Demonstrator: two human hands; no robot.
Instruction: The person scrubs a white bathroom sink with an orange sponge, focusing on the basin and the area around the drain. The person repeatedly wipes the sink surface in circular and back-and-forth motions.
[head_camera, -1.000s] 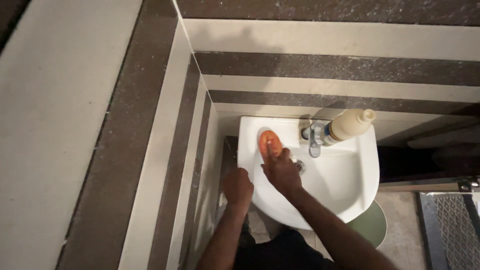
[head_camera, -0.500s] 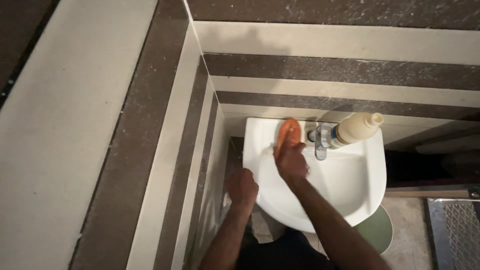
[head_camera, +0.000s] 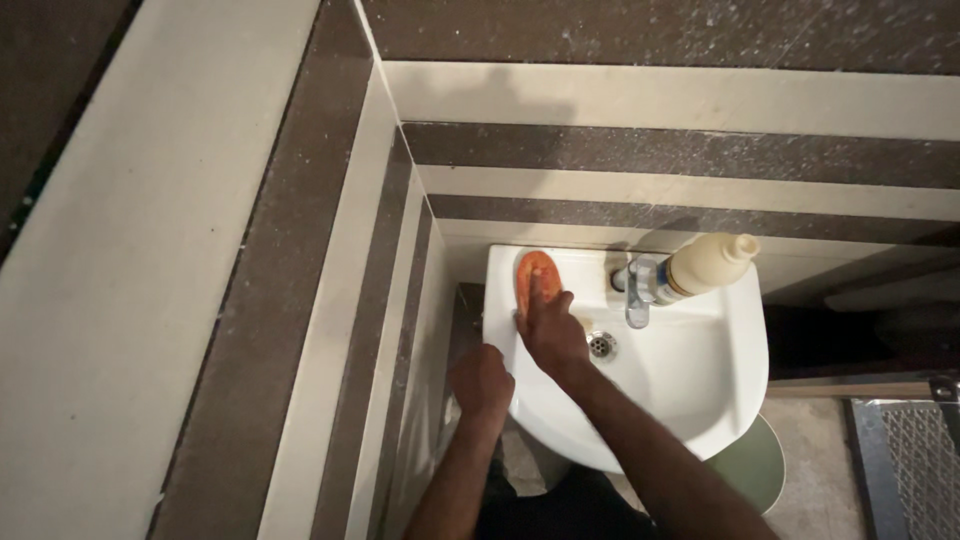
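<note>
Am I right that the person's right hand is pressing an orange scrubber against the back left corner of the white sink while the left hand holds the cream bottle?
Not quite: the head view shows the left hand resting on the sink rim's left edge, not holding the cream bottle, which stands untouched by the tap. The right hand does press the orange scrubber there.

orange scrubber (head_camera: 537, 273) partly under right hand (head_camera: 548, 333), green bin (head_camera: 750, 462) mostly behind basin (head_camera: 700, 390)

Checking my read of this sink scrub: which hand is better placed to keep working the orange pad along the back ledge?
Right. The right hand already presses on the orange pad at the sink's back ledge; the left hand rests at the sink's near-left rim, away from it.
</note>
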